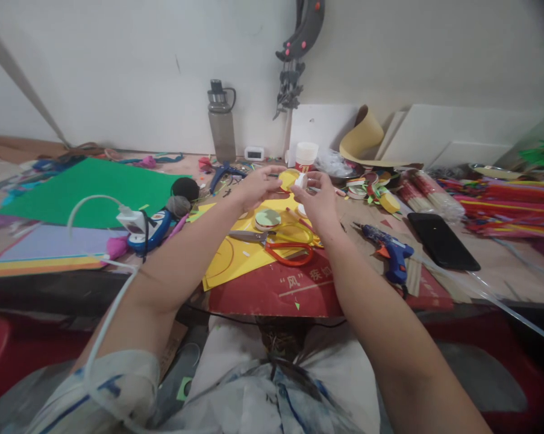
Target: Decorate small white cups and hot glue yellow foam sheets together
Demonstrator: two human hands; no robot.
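My left hand (pixel 258 187) pinches a small yellow paper disc (pixel 288 179) above the table. My right hand (pixel 317 196) meets it from the right, with a small white piece (pixel 301 180) between its fingertips, pressed against the disc. Below the hands lie a yellow paper sheet (pixel 235 256), a round roll of tape (pixel 267 219) and red-handled scissors (pixel 285 244).
A blue glue gun (pixel 391 250) and a black phone (pixel 442 241) lie at right, beside bundles of coloured sticks (pixel 506 205). A green sheet (pixel 95 190), a charger with white cable (pixel 140 226) and a grey water bottle (pixel 221 120) sit at left and back. A red board (pixel 272 289) covers the front edge.
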